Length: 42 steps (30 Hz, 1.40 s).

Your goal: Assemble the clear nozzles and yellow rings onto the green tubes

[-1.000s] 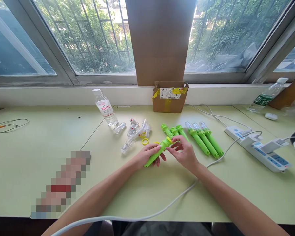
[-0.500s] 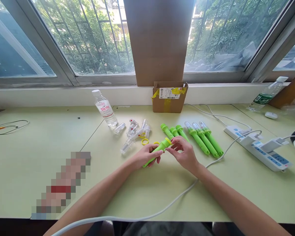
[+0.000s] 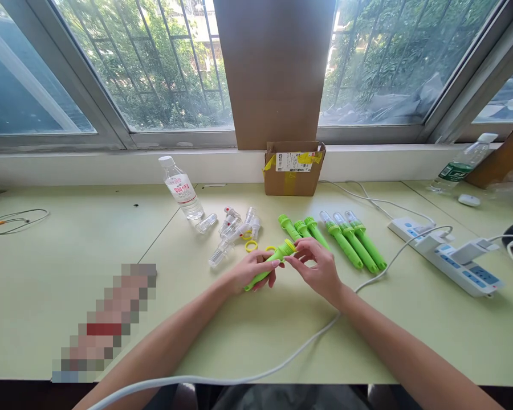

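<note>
My left hand [image 3: 256, 271] is closed around a bright green plastic tube [image 3: 265, 274], held tilted just above the table with its threaded end up and to the right. On that end sits a yellow ring [image 3: 289, 246]. The fingertips of my right hand [image 3: 316, 263] pinch at the ring and the tube's rim. Beyond my hands lie several green tubes without caps [image 3: 289, 228] and, to their right, green tubes with clear tops [image 3: 345, 238]. Clear plastic pieces [image 3: 227, 244] lie to the left, with a loose yellow ring [image 3: 251, 246] beside them.
A water bottle [image 3: 183, 191] stands at the back left, a cardboard box [image 3: 291, 181] against the wall. On the right are a white power strip [image 3: 447, 256] and another bottle [image 3: 457, 165]. A white cable [image 3: 290, 360] crosses the front, passing near my right forearm.
Both hands stay at the green tube with nearly the same grip. The whole view has shifted slightly; the tube sits a touch further left.
</note>
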Each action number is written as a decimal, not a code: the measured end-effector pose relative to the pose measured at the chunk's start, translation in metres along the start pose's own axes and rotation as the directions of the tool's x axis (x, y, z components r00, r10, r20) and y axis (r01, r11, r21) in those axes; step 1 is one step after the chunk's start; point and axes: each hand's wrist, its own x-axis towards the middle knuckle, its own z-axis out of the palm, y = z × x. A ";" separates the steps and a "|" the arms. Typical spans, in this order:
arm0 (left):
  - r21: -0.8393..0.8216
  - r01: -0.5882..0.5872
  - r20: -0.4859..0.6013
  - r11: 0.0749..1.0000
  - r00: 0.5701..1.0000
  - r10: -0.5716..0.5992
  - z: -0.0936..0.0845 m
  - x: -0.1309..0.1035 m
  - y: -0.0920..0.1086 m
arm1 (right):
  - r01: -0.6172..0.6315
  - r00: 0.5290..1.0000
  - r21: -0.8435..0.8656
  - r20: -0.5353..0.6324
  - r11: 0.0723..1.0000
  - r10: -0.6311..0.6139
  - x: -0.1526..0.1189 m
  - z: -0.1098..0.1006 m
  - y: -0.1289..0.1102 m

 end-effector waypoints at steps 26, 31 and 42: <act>0.445 -0.089 -0.239 0.891 0.947 0.215 0.007 0.004 -0.002 | 0.062 0.998 -0.210 0.006 0.976 -0.062 -0.003 -0.001 0.013; 0.504 -0.134 -0.261 0.853 0.918 0.299 0.010 0.006 -0.005 | 0.034 0.999 -0.208 0.018 0.977 -0.031 0.001 -0.001 0.014; 0.364 -0.059 -0.223 0.929 0.963 0.148 0.007 0.004 -0.006 | 0.023 1.000 -0.164 0.000 0.986 -0.023 0.000 -0.001 0.009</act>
